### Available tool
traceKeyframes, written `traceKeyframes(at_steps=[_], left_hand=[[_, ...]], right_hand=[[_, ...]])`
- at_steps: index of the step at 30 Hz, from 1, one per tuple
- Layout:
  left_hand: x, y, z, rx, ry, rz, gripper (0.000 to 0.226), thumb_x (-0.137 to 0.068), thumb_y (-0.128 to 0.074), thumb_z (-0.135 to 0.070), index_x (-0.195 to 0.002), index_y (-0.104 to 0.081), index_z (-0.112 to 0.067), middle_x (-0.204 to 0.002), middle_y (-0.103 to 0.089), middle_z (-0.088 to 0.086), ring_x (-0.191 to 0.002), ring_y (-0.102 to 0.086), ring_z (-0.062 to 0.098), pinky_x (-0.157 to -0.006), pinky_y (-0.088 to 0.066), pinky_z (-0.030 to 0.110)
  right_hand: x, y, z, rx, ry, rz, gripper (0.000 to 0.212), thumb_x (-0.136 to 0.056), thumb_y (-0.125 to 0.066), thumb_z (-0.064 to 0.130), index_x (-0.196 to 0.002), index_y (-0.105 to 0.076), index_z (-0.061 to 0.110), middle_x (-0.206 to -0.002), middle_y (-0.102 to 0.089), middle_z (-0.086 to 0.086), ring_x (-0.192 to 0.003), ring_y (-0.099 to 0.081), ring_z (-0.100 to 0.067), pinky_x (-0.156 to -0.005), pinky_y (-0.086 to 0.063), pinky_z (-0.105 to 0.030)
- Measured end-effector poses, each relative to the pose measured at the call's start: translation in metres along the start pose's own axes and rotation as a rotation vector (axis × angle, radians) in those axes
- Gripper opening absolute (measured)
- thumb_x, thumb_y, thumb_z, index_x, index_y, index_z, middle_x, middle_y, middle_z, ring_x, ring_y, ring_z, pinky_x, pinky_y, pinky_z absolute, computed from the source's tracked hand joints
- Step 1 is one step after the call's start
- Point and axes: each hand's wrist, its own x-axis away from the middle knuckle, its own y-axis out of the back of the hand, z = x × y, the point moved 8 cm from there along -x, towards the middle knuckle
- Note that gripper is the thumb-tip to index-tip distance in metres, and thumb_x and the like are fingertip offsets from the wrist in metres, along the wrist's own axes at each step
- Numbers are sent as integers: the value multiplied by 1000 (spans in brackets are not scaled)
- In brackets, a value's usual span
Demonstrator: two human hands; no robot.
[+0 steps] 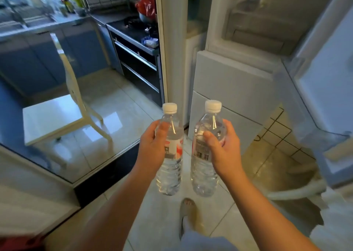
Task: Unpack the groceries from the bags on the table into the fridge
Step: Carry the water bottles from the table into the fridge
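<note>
**Tiled kitchen floor, one water bottle in each hand, fridge just ahead**

Pale floor tiles (219,222) fill the bottom of the frame, with one foot in a light slipper (188,210) at lower centre. Both bare forearms reach up from the bottom edge.

At centre frame the left hand (152,145) wraps fingers and thumb round the upper body of the left bottle (170,172), its thumb lying across the shoulder above a red-and-white label. The right hand (223,151) grips the right bottle (204,174) the same way, thumb on the front above the barcode and fingers curled behind. Both bottles are clear, full of water and white-capped. They are held in the air side by side, close but not touching (the right one leans a little to the right at its cap).

Beyond the hands, a dark threshold strip (107,170) runs diagonally across the left of centre. A white chair (57,117) shows at middle left, seemingly through a glass pane. A white door post (173,50) rises behind the bottles.

Right of the post stands the fridge (238,82). Its pale lower compartments are closed and its upper compartment is open at upper right. The fridge door (328,90) is swung out along the right edge, blurred.

Farther back, a black hob (137,31) sits at upper centre with a red plastic bag (147,4) above it. Blue cabinets (38,59) and a counter run across the upper left.
</note>
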Motion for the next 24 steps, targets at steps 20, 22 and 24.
traceKeyframes(at_steps=[20, 22, 24], left_hand=[[-365, -186, -154, 90, -386, 144, 35, -93, -42, -52, -105, -59, -25, -83, -71, -14, -72, -70, 8, -60, -54, 19], [-393, -212, -163, 112, -404, 168, 36, -86, -41, -56, -102, -59, -29, -81, -69, -20, -73, -69, 5, -60, -54, 17], [-419, -239, -171, 136, -424, 199, 40, -83, -40, -61, -100, -60, -32, -81, -69, -21, -75, -69, 4, -60, -53, 17]], right_hand=[[-397, 68, 50, -24, 302, -300, 60, -72, -62, 52, -120, -56, 15, -97, -68, 21, -92, -67, -2, -78, -52, -20], [-422, 83, 52, -4, 337, -341, 59, -72, -62, 49, -119, -55, 15, -94, -67, 29, -90, -66, 2, -76, -50, -15], [-443, 98, 54, 17, 362, -380, 58, -72, -62, 46, -120, -56, 12, -94, -67, 30, -89, -66, 3, -74, -50, -14]])
